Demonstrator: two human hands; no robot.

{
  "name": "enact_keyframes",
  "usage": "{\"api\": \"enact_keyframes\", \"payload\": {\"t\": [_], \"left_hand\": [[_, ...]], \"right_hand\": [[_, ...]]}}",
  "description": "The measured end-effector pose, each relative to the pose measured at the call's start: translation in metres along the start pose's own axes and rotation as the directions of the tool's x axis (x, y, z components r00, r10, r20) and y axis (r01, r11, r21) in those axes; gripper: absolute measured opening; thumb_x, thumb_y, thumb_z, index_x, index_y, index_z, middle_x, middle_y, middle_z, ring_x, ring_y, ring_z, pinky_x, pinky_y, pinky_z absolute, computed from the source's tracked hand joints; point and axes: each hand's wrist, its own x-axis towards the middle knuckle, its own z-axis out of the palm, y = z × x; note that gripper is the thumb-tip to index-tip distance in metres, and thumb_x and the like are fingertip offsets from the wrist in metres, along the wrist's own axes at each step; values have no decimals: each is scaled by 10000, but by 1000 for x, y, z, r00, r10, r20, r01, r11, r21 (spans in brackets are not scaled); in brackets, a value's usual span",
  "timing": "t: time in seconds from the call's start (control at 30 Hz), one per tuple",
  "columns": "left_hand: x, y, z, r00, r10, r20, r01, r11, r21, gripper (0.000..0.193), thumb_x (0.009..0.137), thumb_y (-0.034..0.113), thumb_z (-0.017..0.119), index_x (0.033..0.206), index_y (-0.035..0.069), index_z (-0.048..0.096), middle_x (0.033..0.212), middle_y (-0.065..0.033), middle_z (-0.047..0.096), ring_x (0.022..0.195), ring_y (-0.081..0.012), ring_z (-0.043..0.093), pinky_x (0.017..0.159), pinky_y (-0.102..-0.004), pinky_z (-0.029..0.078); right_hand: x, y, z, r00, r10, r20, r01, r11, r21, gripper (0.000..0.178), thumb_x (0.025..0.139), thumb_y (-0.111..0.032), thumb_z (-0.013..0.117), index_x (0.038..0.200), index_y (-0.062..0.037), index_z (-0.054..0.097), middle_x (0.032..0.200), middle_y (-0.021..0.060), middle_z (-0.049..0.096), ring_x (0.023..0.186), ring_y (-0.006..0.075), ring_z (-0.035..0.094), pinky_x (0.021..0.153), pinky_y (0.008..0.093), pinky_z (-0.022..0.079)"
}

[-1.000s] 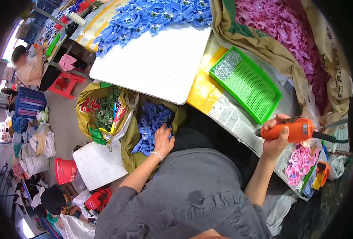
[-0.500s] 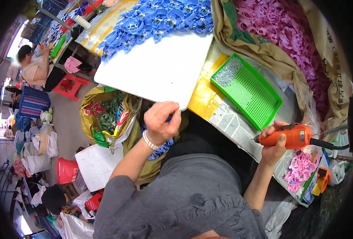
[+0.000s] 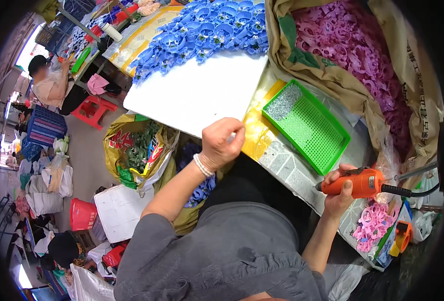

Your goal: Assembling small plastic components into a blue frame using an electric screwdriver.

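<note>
My right hand [image 3: 338, 199] is wrapped round an orange electric screwdriver [image 3: 361, 182], its tip pointing left and a black cord running off to the right. At the near edge of the white board [image 3: 197, 90], my left hand [image 3: 223, 143] is closed, thumb against curled fingers; what it holds, if anything, is hidden. A bracelet of pale beads circles that wrist. Between the hands and farther off lies a green perforated tray [image 3: 327, 143] with small silver metal pieces [image 3: 285, 102] heaped at its far end. Blue plastic pieces [image 3: 207, 30] cover the far part of the board.
An open sack of pink plastic pieces [image 3: 342, 45] stands at the far right. More pink pieces [image 3: 375, 223] and an orange tape dispenser [image 3: 403, 236] lie near the right table edge. A yellow bag [image 3: 116, 150] sits at left. Another person [image 3: 51, 85] sits at a far table.
My left hand has moved slightly right, past the board's near corner. The screwdriver has shifted a little left and down in my right hand. The whole view has tilted slightly.
</note>
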Motion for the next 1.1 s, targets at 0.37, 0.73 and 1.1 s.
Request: {"api": "enact_keyframes", "payload": {"t": [0.37, 0.73, 1.1], "left_hand": [[151, -163, 3, 994, -67, -83, 98, 886, 454, 485, 714, 207, 630, 1105, -54, 508, 1017, -224, 559, 940, -346, 547, 827, -403, 436], [203, -194, 16, 962, -245, 123, 138, 819, 556, 465, 631, 177, 693, 995, -44, 506, 963, -229, 568, 937, -368, 552, 837, -412, 445], [198, -197, 9, 951, -265, 157, 146, 837, 527, 447, 618, 203, 746, 998, 19, 596, 943, -162, 601, 920, -318, 569, 825, -379, 450]], "right_hand": [[11, 4, 6, 999, -1, -42, 0, 1000, -16, 506, 781, -414, 616, 1029, 2, 472, 707, 61, 498, 604, 159, 484, 562, 284, 423], [25, 7, 1, 998, 14, -56, -17, 998, -58, 514, 776, -414, 629, 1036, -2, 466, 716, 56, 501, 604, 153, 480, 563, 278, 419], [26, 7, 7, 997, 62, -51, -63, 998, -20, 568, 755, -428, 669, 1038, 19, 462, 727, 62, 518, 617, 149, 506, 551, 264, 445]]}}
